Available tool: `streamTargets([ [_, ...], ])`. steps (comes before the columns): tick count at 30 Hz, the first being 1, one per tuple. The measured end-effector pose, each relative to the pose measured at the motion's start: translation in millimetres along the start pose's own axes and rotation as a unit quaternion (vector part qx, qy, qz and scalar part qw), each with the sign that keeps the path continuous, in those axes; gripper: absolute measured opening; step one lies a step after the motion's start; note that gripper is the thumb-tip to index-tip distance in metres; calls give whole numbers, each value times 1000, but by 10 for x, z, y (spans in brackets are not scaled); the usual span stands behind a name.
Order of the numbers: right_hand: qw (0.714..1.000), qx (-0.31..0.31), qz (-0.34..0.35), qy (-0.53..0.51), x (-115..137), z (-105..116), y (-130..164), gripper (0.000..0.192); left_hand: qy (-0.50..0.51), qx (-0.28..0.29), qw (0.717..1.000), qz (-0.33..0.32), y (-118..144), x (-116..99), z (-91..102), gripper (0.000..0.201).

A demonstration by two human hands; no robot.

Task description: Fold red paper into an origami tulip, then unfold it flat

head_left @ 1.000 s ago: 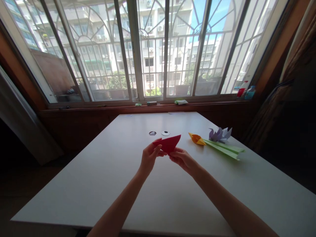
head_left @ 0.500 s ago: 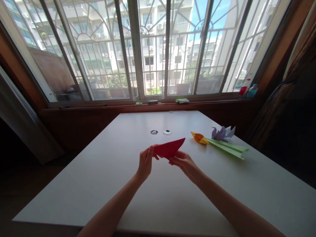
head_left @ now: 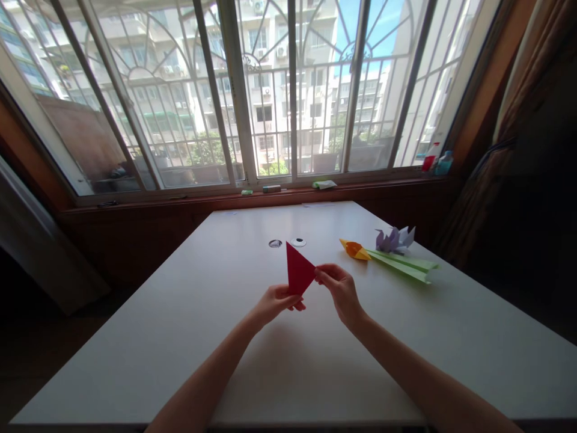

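Both hands hold the red folded paper (head_left: 298, 273) above the tabletop (head_left: 225, 361): the left hand (head_left: 277, 300) pinches its bottom corner, the right hand (head_left: 340, 288) its side corner. A moment ago it lay flat; now it stands upright. Orange, purple and green paper pieces (head_left: 392, 252) lie well apart.

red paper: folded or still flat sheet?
Folded. The red paper is a compact triangle, held clear of the table, pinched by left hand and right hand.
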State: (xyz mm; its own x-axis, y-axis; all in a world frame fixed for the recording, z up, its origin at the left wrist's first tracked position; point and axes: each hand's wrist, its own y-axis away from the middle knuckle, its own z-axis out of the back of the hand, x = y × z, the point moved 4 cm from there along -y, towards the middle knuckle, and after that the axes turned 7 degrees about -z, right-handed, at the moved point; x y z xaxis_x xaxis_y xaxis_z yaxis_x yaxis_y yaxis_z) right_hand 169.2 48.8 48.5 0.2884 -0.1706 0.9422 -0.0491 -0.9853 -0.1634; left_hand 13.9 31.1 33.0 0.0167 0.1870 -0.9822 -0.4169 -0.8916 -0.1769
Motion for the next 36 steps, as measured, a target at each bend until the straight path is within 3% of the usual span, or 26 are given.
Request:
streamTargets([
  [7, 994, 29, 61, 86, 26, -80, 75, 20, 194, -44, 979, 33, 38, 12, -123, 32],
  [16, 983, 63, 108, 138, 96, -95, 104, 21, 311, -4, 949, 46, 51, -17, -170, 25],
  [22, 984, 62, 95, 139, 113, -95, 104, 18, 287, -14, 957, 41, 43, -7, -152, 23],
  [30, 991, 65, 51, 110, 107, -112, 103, 20, 130, -100, 986, -19, -27, 91, -58, 26],
  [36, 996, 56, -13, 69, 59, -81, 50, 19, 101, -97, 990, -26, -28, 69, -69, 28],
])
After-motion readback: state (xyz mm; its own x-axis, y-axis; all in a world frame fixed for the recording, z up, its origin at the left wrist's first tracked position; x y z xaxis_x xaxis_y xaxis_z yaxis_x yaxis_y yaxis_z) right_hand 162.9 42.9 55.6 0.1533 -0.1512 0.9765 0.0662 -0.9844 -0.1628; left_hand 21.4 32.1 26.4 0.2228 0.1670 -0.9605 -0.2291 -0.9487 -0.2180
